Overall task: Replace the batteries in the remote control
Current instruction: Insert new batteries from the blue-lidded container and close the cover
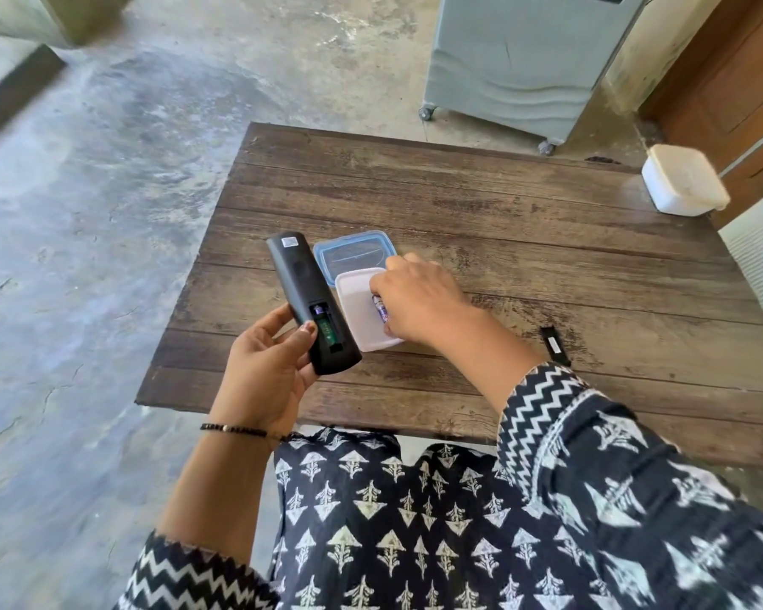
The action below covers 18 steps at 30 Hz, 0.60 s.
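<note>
Weathered wooden table point(503, 204): left hand point(265, 367) wraps the open-backed remote control point(311, 301) above its edge. Right hand point(419, 301) pinches an AA battery point(380, 310) over the white container point(357, 310); small, rigid, slick, best held mid-barrel.

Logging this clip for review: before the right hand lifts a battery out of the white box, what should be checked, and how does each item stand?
1. Remote held firmly in left hand: ok.
2. Compartment uncovered and facing up: ok.
3. Compartment free of batteries: not ok, one seems to sit at its top end.
4. Right hand on a battery in the white box: ok, though grip firmness cannot be told.
5. Battery polarity: cannot tell.
6. Cover lying within reach on the table: ok.
</note>
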Motion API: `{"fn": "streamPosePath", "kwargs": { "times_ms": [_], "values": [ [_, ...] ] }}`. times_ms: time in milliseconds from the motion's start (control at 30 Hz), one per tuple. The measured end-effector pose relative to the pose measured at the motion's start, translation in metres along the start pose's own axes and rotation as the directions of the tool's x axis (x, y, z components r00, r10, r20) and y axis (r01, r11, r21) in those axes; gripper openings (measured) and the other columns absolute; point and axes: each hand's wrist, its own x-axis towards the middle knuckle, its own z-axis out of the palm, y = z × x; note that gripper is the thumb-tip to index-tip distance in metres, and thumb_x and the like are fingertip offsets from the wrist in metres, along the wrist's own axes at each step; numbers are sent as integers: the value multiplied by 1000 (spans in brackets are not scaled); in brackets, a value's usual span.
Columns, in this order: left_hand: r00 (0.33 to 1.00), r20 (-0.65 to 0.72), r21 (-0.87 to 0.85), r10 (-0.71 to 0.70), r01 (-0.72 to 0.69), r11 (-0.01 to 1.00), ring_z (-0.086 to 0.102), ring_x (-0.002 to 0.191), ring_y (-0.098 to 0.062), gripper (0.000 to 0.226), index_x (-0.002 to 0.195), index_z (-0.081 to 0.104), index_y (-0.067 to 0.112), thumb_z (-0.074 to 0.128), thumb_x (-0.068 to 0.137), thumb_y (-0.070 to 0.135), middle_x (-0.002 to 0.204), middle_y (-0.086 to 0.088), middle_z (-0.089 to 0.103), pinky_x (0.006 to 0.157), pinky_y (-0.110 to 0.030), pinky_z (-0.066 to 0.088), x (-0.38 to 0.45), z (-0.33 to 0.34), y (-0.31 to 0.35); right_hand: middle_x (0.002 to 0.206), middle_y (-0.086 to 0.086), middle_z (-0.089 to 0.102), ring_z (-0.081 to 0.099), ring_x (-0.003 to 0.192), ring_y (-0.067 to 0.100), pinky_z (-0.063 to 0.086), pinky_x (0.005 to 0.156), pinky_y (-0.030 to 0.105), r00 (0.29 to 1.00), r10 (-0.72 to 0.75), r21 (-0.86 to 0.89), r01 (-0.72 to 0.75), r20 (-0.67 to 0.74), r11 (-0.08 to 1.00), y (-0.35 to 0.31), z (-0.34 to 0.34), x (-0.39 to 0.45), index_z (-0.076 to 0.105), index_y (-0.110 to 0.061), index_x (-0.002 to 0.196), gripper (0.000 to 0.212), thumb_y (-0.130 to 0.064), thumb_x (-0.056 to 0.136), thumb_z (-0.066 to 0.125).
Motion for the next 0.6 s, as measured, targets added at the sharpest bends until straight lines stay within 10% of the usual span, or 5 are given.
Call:
{"fn": "streamPosePath", "kwargs": {
  "times_ms": [333, 600],
  "values": [
    [992, 126, 46, -30, 24, 999, 72, 68, -19, 28, 108, 55, 5, 43, 88, -11, 76, -9, 73, 54, -29, 57, -6, 28, -12, 82, -2, 55, 45, 68, 8, 39, 59, 22, 980, 196, 735, -110, -32, 669, 40, -24, -81, 64, -26, 102, 38, -32, 67, 78],
    [957, 263, 151, -127, 89, 984, 70, 64, -16, 26, 99, 60, 10, 45, 89, -9, 76, -4, 73, 55, -28, 58, -9, 76, -56, 84, -6, 54, 52, 69, 9, 44, 61, 15, 990, 139, 710, -85, -19, 699, 56, -17, -137, 63, -26, 106, 41, -29, 68, 78]
  ]
}}
